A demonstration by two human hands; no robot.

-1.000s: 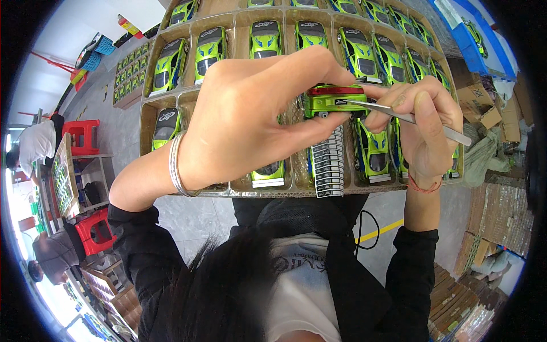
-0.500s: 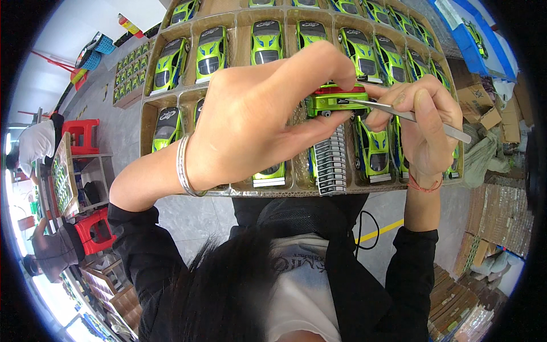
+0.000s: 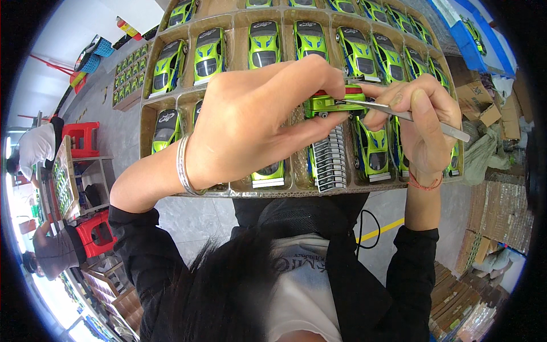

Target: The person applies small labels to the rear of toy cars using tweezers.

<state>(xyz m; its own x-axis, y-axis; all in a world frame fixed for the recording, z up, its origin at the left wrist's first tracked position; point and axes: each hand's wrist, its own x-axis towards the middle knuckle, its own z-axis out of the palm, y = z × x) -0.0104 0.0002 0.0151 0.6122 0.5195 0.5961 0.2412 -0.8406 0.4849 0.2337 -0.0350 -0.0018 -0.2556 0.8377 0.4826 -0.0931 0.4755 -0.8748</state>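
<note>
My left hand (image 3: 259, 122) pinches a green toy car (image 3: 335, 102) between thumb and fingers, holding it on its side above a cardboard tray (image 3: 147, 119). My right hand (image 3: 424, 122) grips metal tweezers (image 3: 410, 117) whose tip touches the car's side. The tray's compartments hold several green toy cars, such as one (image 3: 264, 45) at the far middle. A row of small stacked dark parts (image 3: 330, 162) lies in a compartment just below the held car. A silver bangle (image 3: 183, 168) circles my left wrist and a red string (image 3: 424, 183) my right.
Another tray of green cars (image 3: 126, 82) lies on the grey floor at the far left. Red stools (image 3: 85, 137) (image 3: 94, 231) and two seated people are at the left. Cardboard boxes (image 3: 496, 211) stack at the right. A yellow floor line (image 3: 382, 231) runs below the tray.
The held car and both hands have stayed almost in place; the tweezers' tip keeps working at the car's side with only a slight shift.
</note>
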